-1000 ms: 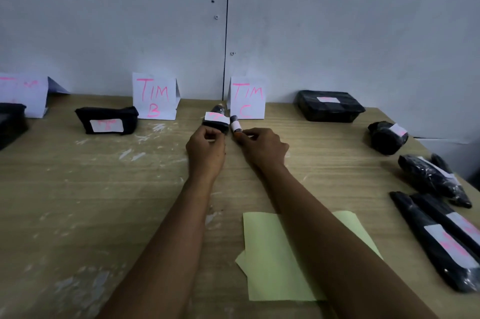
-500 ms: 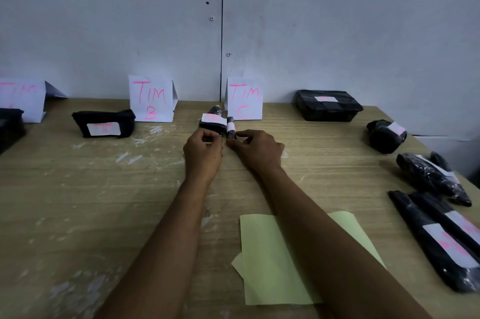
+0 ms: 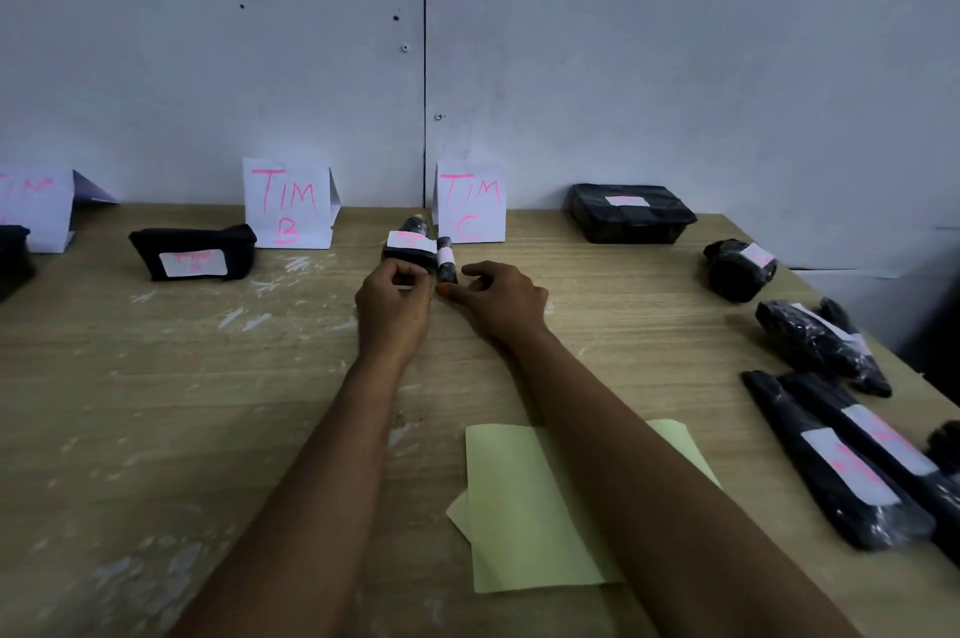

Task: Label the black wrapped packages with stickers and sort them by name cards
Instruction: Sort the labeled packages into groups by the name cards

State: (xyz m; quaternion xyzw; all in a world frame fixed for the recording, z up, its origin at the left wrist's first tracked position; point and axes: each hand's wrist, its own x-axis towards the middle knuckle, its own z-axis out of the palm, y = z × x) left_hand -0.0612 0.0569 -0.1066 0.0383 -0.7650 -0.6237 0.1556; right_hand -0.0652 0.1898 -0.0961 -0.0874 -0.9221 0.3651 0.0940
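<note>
Two black wrapped packages lie side by side just in front of the "TIM C" name card [image 3: 470,203]. The larger package [image 3: 410,245] carries a white sticker with pink writing, and my left hand [image 3: 395,305] is curled around its near end. A small black roll [image 3: 445,263] with a white sticker band lies to its right. My right hand [image 3: 501,299] rests on the table behind the roll, fingers apart, thumb tip at the roll's near end. The "TIM B" card [image 3: 285,203] stands to the left, with a labelled black package [image 3: 192,253] beside it.
A third name card [image 3: 34,206] and a dark package [image 3: 13,253] sit at the far left. A labelled black box [image 3: 631,214] is at the back right. Several labelled black packages [image 3: 740,268] [image 3: 815,341] [image 3: 841,461] line the right edge. A yellow-green sheet [image 3: 519,507] lies under my right forearm.
My right hand set the small roll down beside the larger package and its fingers have come apart from it. My left hand stays on the larger package.
</note>
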